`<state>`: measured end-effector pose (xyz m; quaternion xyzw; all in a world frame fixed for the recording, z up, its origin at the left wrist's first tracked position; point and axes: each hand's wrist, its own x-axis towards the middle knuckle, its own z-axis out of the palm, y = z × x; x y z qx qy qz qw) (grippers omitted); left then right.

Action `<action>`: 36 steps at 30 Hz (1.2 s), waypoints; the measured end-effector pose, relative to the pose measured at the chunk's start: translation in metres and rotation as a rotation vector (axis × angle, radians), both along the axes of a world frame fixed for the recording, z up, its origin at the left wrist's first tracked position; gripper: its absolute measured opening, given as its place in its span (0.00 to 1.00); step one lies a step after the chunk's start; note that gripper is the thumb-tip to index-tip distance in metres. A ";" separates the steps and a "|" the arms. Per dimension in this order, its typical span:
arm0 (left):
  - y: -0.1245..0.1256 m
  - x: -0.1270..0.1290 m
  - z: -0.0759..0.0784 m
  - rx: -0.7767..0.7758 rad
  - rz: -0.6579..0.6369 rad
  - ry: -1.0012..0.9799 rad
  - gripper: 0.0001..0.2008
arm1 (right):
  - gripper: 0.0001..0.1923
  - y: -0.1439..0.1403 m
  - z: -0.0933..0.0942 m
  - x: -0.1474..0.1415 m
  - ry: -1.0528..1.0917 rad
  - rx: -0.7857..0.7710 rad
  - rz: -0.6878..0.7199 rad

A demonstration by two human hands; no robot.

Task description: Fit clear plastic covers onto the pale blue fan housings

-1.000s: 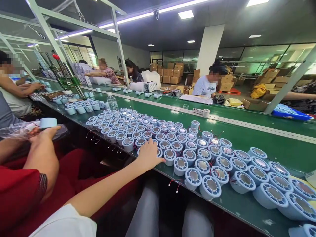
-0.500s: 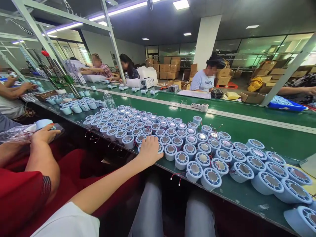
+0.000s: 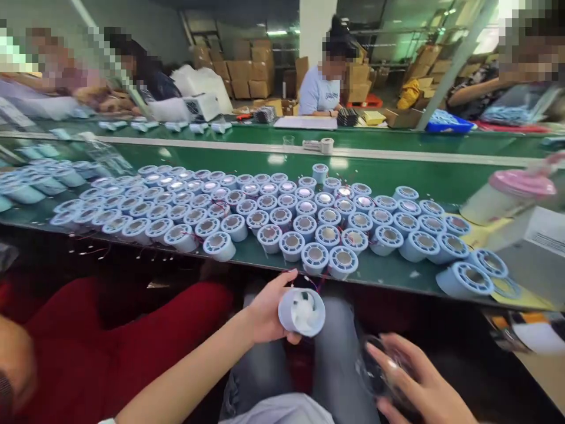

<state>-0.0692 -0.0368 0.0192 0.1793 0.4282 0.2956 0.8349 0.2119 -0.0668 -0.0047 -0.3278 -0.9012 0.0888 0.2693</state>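
My left hand (image 3: 263,313) grips a light-blue cylindrical part (image 3: 302,311) over my lap, just below the front edge of the green table (image 3: 388,272). The part's open end, with a white piece inside, faces me. Thin red wires hang near it. My right hand (image 3: 419,386) is lower right, its fingers curled round a dark glossy round piece (image 3: 378,371) that is blurred. Several rows of the same light-blue parts (image 3: 293,241) stand packed on the table in front of me.
A pink-lidded bottle (image 3: 507,195) and a white box (image 3: 536,250) sit at the right. A co-worker in red (image 3: 132,341) sits close on my left. A tape roll (image 3: 326,145) lies mid-table. Other people work across the belt, with cardboard boxes stacked behind them.
My left hand left the rows on the table and came down to my lap with one blue part. My right hand came into view. The view swung right and down.
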 end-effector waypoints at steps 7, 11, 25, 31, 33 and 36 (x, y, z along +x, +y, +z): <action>0.011 0.041 -0.015 0.041 -0.357 0.109 0.31 | 0.23 0.023 0.021 -0.031 -0.250 0.029 -0.127; 0.020 0.042 -0.013 -0.003 -0.350 0.096 0.29 | 0.23 0.023 0.020 -0.016 -0.197 -0.029 -0.131; 0.009 0.057 0.015 0.748 -0.577 0.555 0.11 | 0.06 0.019 0.021 -0.007 -0.066 -0.542 -0.051; 0.001 0.054 0.000 1.077 -0.348 0.733 0.37 | 0.13 0.015 0.023 -0.006 0.334 -0.853 -0.167; 0.003 0.053 -0.010 1.155 -0.333 0.711 0.36 | 0.16 0.015 0.021 -0.006 0.440 -0.889 -0.237; 0.004 0.053 -0.018 1.174 -0.372 0.644 0.34 | 0.18 0.018 0.019 -0.005 0.575 -0.951 -0.314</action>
